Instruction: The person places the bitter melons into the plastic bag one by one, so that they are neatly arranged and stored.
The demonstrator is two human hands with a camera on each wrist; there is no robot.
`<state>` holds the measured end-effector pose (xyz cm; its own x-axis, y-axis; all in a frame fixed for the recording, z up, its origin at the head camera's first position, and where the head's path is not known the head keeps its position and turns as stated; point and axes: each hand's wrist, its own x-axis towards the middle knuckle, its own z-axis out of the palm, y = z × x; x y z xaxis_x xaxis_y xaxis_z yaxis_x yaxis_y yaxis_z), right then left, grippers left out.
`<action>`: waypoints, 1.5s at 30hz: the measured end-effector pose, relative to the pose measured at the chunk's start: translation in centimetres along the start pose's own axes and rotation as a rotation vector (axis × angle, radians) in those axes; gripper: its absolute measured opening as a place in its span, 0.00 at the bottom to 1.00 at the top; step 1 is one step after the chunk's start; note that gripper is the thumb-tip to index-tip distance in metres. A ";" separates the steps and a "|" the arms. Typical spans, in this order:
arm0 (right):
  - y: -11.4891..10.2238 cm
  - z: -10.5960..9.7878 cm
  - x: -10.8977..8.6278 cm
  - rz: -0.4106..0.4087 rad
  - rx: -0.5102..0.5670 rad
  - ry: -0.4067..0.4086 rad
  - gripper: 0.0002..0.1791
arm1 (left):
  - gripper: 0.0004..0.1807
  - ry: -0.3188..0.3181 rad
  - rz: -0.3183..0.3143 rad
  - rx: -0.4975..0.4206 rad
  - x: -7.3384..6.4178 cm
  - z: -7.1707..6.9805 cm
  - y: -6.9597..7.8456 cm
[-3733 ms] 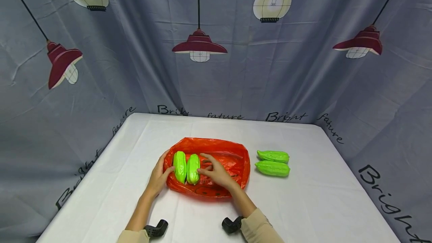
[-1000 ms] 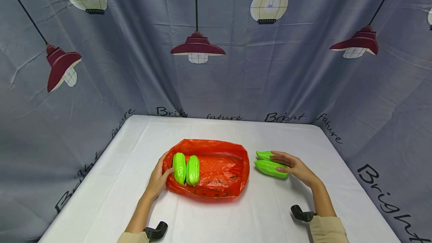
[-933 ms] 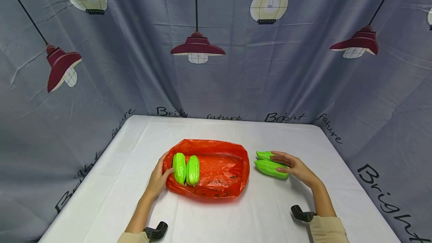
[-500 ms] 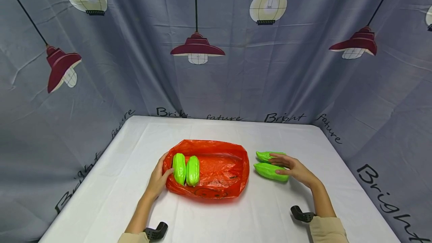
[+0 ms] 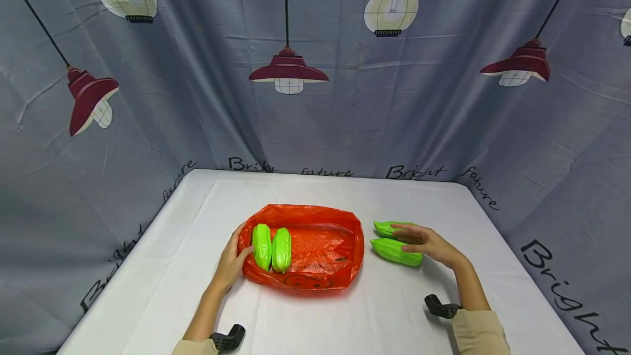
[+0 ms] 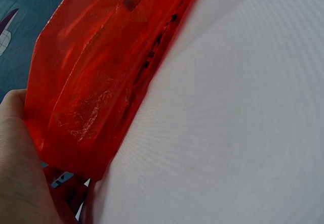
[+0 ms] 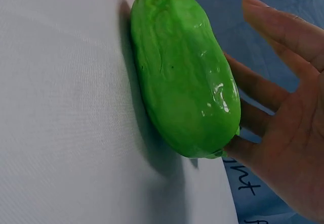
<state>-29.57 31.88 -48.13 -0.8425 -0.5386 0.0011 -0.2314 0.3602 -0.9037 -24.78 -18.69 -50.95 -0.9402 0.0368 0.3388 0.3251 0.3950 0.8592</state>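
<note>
Two glossy green gourds with ridged skin, like bitter melons, lie side by side in an opened red plastic bag (image 5: 320,242): a left gourd (image 5: 262,246) and a right gourd (image 5: 282,250). My left hand (image 5: 230,261) grips the bag's left rim, thumb inside and fingers outside. On the table to the right lie a far gourd (image 5: 386,228) and a near gourd (image 5: 394,252). Over this pair is my right hand (image 5: 431,245), its fingers spread. In the right wrist view the thumb stands apart from the near gourd, with the other fingers behind it; contact is unclear.
The white-covered table (image 5: 305,322) carries the bag at its middle. Behind and beside it hangs a grey-blue curtain (image 5: 340,125) printed with lamps and lettering. A black wrist mount (image 5: 229,337) sits on the left wrist and another mount (image 5: 441,307) on the right.
My right hand has left the gourds in the bag for the pair on the right. The near gourd has shifted slightly towards me, widening the gap. My left hand stays on the rim.
</note>
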 end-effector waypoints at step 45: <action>0.7 0.1 -0.8 0.122 -0.078 -0.149 0.38 | 0.34 0.001 -0.004 0.010 0.5 0.4 -3.4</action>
<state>-29.03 32.49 -48.84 -0.7869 -0.5918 -0.1750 -0.1735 0.4843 -0.8575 -26.40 -19.60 -53.83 -0.9415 0.0343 0.3352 0.3199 0.4042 0.8569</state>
